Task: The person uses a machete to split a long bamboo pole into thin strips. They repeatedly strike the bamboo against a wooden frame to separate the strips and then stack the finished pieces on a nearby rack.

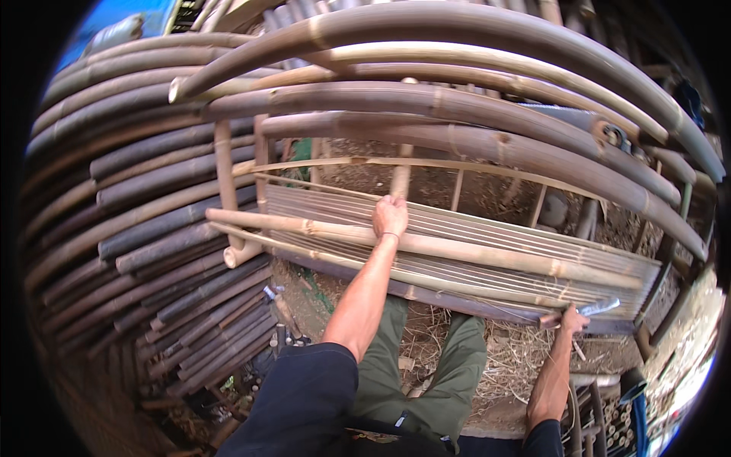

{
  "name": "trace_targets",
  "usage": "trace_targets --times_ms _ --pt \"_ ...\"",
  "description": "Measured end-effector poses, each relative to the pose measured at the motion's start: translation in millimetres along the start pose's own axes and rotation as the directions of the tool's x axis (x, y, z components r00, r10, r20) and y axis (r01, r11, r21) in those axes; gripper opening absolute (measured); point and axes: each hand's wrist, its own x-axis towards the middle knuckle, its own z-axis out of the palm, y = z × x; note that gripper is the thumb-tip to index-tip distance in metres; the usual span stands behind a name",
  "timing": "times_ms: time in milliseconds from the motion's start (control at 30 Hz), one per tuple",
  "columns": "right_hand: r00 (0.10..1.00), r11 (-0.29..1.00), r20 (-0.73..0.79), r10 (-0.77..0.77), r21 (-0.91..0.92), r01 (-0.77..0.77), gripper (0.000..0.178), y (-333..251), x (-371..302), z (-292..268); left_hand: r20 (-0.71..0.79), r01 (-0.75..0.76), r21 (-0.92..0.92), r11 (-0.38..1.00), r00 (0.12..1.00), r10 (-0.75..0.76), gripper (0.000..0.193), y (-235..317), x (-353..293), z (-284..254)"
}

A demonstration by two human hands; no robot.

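Bamboo pole [480, 254] w/ smooth surf.

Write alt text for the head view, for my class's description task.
A person's right hand holds a bladed tool near the front of a slatted bamboo frame, while the left hand reaches over a pale bamboo pole. Thick, brownish poles span the frame's far side; stacked poles fill the left.
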Motion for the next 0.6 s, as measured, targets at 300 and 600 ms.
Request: trace_targets --times_ms 300,600 --pt "0.998 0.993 -0.045 0.049 -0.109 -0.054 0.096 -22 -8 0 -0.101 -0.402 0.332 0.854 0.885 0.455 0.05 -117 116 -108" --pt "0.134 0.139 -0.109 -0.985 -0.038 0.99 0.059 -194 -238 9 0.181 -0.495 0.207 0.844 0.867 0.465 0.063 -153 159 -116"
